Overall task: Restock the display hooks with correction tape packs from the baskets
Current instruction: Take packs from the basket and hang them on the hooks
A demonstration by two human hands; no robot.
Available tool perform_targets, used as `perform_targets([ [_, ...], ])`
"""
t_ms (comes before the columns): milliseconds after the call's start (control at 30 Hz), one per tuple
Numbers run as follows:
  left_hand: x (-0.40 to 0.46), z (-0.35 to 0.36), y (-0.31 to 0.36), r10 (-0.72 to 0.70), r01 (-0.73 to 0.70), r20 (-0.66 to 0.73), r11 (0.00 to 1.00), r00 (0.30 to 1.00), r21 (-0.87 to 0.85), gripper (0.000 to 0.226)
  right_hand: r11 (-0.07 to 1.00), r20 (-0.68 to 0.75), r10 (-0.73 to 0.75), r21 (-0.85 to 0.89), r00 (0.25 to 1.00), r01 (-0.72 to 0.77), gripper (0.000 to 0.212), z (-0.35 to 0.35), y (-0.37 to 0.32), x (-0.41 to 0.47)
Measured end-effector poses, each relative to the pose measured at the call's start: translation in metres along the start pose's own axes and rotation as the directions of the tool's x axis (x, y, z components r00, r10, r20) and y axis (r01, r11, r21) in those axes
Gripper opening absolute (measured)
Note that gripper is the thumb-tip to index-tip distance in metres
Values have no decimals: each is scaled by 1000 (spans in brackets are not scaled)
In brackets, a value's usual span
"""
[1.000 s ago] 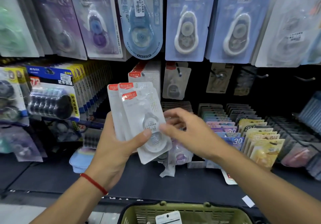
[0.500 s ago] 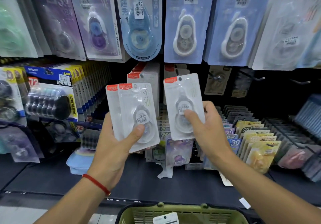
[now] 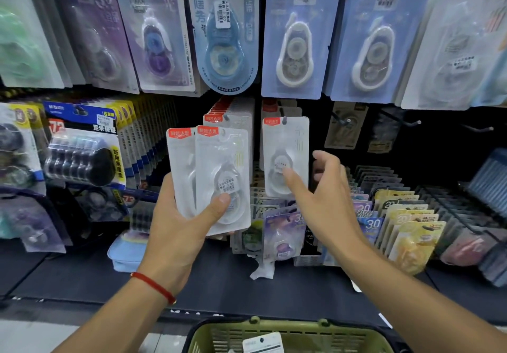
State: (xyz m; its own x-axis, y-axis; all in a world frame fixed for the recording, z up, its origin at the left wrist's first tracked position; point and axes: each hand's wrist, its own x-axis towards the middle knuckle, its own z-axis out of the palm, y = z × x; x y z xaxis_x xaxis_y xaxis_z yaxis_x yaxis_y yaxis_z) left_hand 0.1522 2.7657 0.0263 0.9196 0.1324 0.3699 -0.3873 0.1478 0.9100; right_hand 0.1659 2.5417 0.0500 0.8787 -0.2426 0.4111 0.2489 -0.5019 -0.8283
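Observation:
My left hand (image 3: 175,232) grips two white correction tape packs (image 3: 219,166) with red top labels, fanned upright, my thumb across the front one. A third matching pack (image 3: 285,144) hangs on a display hook (image 3: 284,119) just to their right. My right hand (image 3: 326,202) is at that hung pack: the thumb tip lies against its front, and the loosely curled fingers sit just off its right edge, holding nothing. More of the same packs fill the neighbouring hook (image 3: 227,118) behind the ones I hold.
A green basket (image 3: 301,333) with a white tag in it sits at the bottom edge, below the dark shelf (image 3: 82,276). Larger tape packs hang in a row above. Two bare hooks (image 3: 411,122) stick out at the right, with racks of coloured packs below.
My right hand took the front pack from the fan in my left hand, raised it up and right onto the hook, and has loosened its grip. My left hand stayed put.

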Motion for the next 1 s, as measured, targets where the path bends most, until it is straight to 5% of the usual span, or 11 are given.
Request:
perform_targets([
  [100,-1,3,0,-49,51,34,998,998,-42,69,998,139,-56,-3,989,57,31,3,-1,-3],
  [233,-5,9,1,-93,103,130,992,987,-71,69,997,460,-74,61,885,51,41,12,-1,-15],
  [500,-5,6,3,-218,232,108,962,970,-142,42,954,166,14,293,986,-63,23,6,-3,-9],
  [700,-2,2,2,-241,253,79,945,967,-209,43,933,72,62,349,995,-84,20,-6,-6,-3],
  [867,-2,3,3,-235,250,86,933,968,-260,45,961,61,62,266,996,-76,31,-6,-3,-3],
  [1000,-5,5,2,-199,227,151,954,968,-197,40,997,-14,-30,-66,999,29,50,-2,1,-5],
])
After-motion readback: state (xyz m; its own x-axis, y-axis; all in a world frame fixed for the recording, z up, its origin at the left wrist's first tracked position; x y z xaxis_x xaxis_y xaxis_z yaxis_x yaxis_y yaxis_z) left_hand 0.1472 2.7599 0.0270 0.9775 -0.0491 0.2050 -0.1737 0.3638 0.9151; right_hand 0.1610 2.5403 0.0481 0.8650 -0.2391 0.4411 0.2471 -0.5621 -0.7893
